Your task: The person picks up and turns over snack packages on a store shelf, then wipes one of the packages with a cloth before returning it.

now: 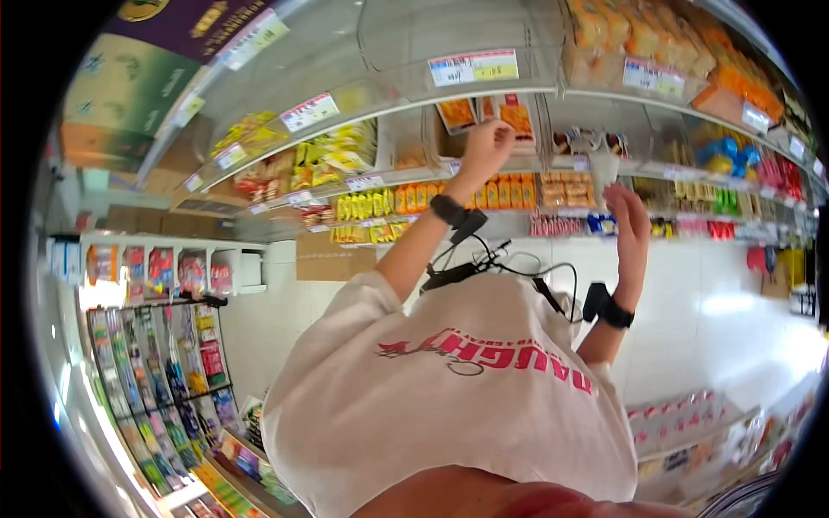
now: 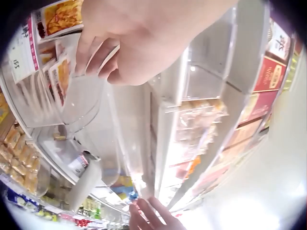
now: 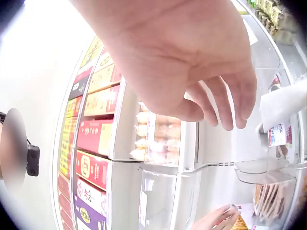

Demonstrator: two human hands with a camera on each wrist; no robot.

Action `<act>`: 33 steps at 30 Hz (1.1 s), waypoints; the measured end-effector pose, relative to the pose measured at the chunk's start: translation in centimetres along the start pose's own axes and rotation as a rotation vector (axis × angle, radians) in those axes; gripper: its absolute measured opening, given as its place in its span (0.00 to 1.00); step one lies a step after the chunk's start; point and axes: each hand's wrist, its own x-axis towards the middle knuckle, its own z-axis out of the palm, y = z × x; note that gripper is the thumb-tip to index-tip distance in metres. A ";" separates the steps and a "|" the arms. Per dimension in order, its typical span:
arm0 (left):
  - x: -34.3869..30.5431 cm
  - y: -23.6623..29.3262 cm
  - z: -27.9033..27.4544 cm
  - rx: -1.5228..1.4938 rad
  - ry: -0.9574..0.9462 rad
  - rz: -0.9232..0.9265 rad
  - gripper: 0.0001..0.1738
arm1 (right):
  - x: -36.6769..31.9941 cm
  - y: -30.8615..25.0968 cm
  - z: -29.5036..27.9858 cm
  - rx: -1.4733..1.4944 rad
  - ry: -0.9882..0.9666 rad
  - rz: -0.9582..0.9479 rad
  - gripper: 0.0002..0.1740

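My left hand (image 1: 488, 148) is over a clear bin of flat food packets with orange pictures (image 1: 515, 119), its fingers loosely bent. In the left wrist view, the left fingers (image 2: 101, 60) hang beside the upright packets (image 2: 60, 79), and another packet (image 2: 62, 18) shows just past them; no packet shows in their grasp. My right hand (image 1: 630, 216) is raised in front of the shelf, fingers relaxed. Near its fingertips in the head view is a white tapered object (image 1: 604, 177). The right wrist view shows the right fingers (image 3: 223, 103) apart from that white object (image 3: 283, 109).
Shelf edges with price tags (image 1: 473, 68) run above and below the bins. Yellow snack packs (image 1: 341, 151) lie to the left; bagged bread-like snacks (image 1: 639, 34) sit upper right. Boxes (image 3: 93, 136) line a shelf in the right wrist view. Cables (image 1: 484, 259) hang at the chest.
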 end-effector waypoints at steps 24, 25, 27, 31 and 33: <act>-4.8 4.3 -4.5 -0.203 0.066 -0.550 0.19 | 3.6 3.9 -3.3 0.155 -0.333 0.077 0.13; -6.1 4.8 -5.3 -0.232 0.046 -0.540 0.21 | 3.9 3.5 -1.6 0.140 -0.393 0.065 0.13; -8.6 4.7 -6.1 -0.329 0.190 -0.488 0.22 | 4.4 2.7 2.4 0.118 -0.496 0.043 0.12; -10.1 6.0 -8.1 -0.396 0.357 -0.387 0.24 | 8.2 3.1 12.4 -0.084 -0.563 -0.240 0.14; -11.2 5.8 -9.0 -0.498 0.368 -0.400 0.25 | 12.0 5.4 17.0 -0.469 -0.419 -0.357 0.20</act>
